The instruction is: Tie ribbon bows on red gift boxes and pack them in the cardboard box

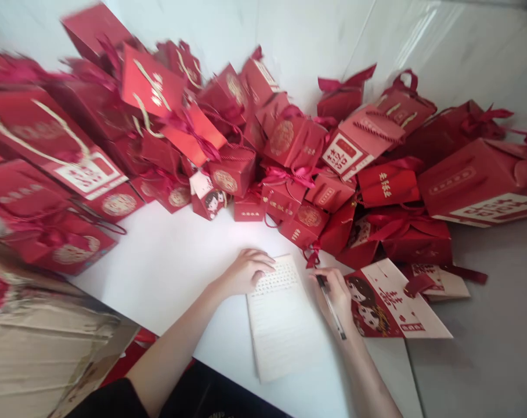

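A lined notepad [280, 322] lies on a white sheet on the floor [172, 261] in front of me, with handwriting along its top lines. My left hand [246, 271] rests on the pad's upper left corner, fingers curled and pressing it down. My right hand [337, 296] sits at the pad's right edge, closed around a black pen [331, 305] whose tip points up toward the pad's top right corner.
A big heap of red gift bags and boxes [289, 145] with gold print and ribbons spreads across the back from left to right. A flat red and white bag [394, 302] lies just right of my right hand. Brown cardboard [41, 348] sits at the lower left.
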Action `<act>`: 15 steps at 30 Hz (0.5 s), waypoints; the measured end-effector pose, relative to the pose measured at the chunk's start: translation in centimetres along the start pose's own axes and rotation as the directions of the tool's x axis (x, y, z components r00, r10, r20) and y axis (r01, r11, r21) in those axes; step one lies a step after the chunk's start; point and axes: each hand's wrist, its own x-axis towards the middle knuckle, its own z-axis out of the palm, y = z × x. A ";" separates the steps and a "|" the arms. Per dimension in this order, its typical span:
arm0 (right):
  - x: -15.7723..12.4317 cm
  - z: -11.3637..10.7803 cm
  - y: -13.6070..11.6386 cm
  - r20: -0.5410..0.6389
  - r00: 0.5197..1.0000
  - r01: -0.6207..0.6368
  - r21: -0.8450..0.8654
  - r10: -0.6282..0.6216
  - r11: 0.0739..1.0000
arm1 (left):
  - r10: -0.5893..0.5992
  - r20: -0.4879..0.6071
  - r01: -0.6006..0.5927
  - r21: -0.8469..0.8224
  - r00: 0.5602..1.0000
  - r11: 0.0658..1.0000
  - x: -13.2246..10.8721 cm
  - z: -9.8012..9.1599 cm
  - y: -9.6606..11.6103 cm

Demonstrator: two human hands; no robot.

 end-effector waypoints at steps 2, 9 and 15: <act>-0.1 -0.5 0.9 0.029 0.995 0.094 0.003 -0.094 0.996 | -0.033 -0.048 0.033 -0.010 0.998 0.999 -0.2 0.0 0.5; -0.4 -0.8 3.5 0.040 0.901 0.423 -0.311 -0.433 0.851 | -0.214 -0.478 0.309 0.129 0.852 0.942 -3.2 -4.9 0.0; 0.1 -0.3 2.8 -0.103 0.844 0.482 -0.286 -0.527 0.828 | -0.378 -0.850 0.862 0.159 0.367 0.481 -9.2 -16.6 -1.0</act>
